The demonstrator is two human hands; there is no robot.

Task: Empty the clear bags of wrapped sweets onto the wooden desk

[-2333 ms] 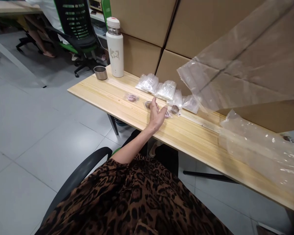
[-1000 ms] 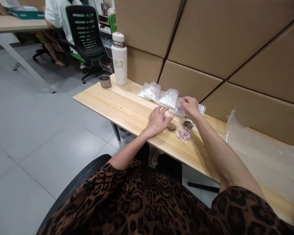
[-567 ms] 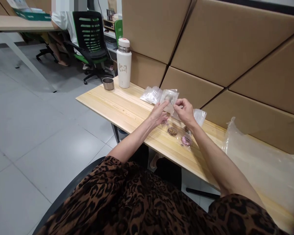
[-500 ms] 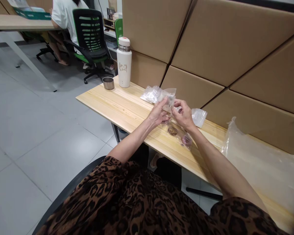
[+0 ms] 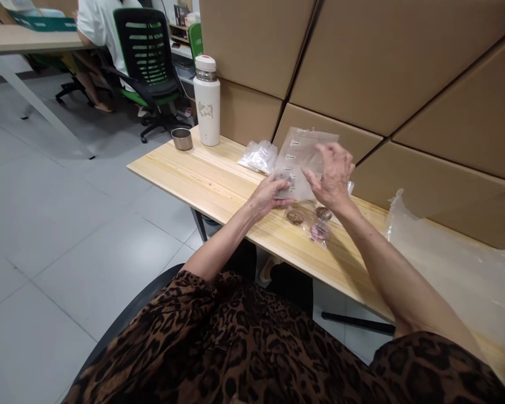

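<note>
- Here, the left hand [image 5: 268,196] pinches the lower edge of a clear plastic bag [image 5: 302,163], fingers closed on the film, and holds it lifted above the wooden table [image 5: 202,179].
- The right hand [image 5: 332,177] is at the bag's right edge with fingers spread and curled; it touches the film, but whether it truly grips cannot be told.
- The bag stands upright between the two hands, flat and see-through, with small white labels printed down it.
- It looks very light, thin and limp, so it would likely fold or droop unless held at two edges; the smooth film may slip, so a pinch at a corner or the seamed edge seems the surest hold.
- Just below the hands, three small wrapped items [image 5: 311,220] lie on the table, close together.
- Beyond the left hand sits a pile of crumpled clear bags [image 5: 258,156]; farther off stand a white flask [image 5: 206,104] and a small metal cup [image 5: 182,138].
- Well to the right of the right hand lies a large clear plastic sheet [image 5: 450,269].
</note>
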